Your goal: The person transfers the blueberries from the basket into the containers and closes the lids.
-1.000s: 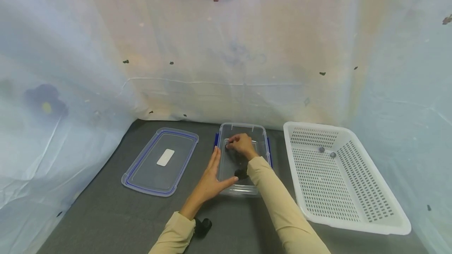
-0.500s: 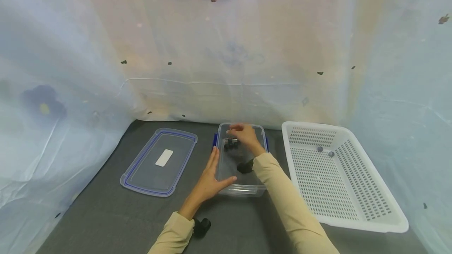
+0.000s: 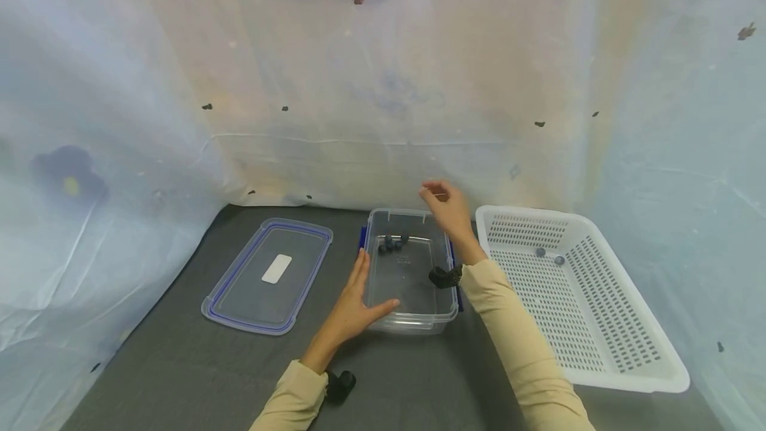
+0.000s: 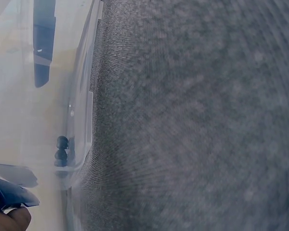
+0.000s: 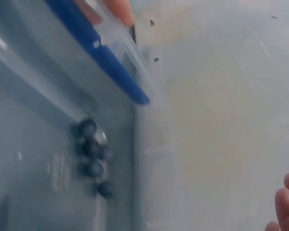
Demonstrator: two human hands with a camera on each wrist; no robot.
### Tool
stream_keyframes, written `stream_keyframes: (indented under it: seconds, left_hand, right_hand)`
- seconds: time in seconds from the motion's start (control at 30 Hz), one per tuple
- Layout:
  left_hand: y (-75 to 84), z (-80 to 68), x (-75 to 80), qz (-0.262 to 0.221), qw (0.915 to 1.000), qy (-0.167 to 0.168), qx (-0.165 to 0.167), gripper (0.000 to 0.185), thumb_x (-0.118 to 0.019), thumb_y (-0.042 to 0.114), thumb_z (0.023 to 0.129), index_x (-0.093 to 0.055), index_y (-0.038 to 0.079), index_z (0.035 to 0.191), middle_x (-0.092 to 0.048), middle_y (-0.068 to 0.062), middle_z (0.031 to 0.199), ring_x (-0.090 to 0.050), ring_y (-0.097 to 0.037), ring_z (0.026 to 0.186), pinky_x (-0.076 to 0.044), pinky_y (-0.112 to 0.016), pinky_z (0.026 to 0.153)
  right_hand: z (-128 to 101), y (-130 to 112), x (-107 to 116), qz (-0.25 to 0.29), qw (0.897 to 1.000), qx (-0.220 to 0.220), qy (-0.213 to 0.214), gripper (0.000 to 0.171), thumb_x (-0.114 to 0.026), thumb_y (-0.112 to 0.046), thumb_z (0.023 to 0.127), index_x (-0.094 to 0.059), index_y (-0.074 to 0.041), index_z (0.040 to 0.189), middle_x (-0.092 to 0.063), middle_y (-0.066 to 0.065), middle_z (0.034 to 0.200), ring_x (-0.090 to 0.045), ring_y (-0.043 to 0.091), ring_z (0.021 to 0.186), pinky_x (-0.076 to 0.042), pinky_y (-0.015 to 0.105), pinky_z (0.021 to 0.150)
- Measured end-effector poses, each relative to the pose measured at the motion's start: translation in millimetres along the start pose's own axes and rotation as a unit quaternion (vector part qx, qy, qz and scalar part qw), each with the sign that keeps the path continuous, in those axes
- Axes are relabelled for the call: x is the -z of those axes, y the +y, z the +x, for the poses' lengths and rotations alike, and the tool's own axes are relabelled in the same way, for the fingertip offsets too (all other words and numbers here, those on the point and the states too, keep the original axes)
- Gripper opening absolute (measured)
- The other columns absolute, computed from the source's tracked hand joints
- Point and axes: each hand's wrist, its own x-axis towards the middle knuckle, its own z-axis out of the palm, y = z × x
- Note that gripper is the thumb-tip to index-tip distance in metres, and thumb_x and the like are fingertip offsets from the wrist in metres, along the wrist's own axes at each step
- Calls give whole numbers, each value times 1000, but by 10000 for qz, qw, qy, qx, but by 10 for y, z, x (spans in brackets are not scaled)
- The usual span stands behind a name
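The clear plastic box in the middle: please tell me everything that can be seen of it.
The clear plastic box is rectangular, with rounded corners and blue clips on its long sides. It sits upright and uncovered on the dark gray surface, its flat lid apart to its left and a white perforated basket to its right. A mark on its floor cannot be read. What look like blueberries cluster inside near the far left corner. The left hand touches its left side.

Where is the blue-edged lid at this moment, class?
In the head view, the blue-edged lid lies on the grey table at the left, left of the clear box and the left hand.
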Motion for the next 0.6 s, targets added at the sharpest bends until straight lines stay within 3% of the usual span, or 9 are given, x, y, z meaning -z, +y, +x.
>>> stream_keyframes:
  seconds: [0.27, 0.6]
  left_hand:
    - [3, -5, -2, 31, 10000, 24, 55, 111, -75, 49, 81, -4, 12, 157, 4, -3, 162, -6, -30, 144, -19, -61, 108]
    - [-21, 1, 2, 104, 9999, 18, 22, 111, -75, 51, 81, -3, 11, 156, 4, -4, 162, -6, -31, 144, -19, -61, 107]
  right_hand:
    - [-31, 98, 416, -689, 9927, 655, 744, 27, -67, -18, 92, -68, -3, 115, -67, 16, 107, -62, 32, 93, -52, 44, 73]
    - [-91, 371, 1010, -1722, 9695, 1132, 1324, 31, -69, -13, 88, -66, 3, 114, -62, 22, 113, -57, 41, 98, -44, 52, 84]
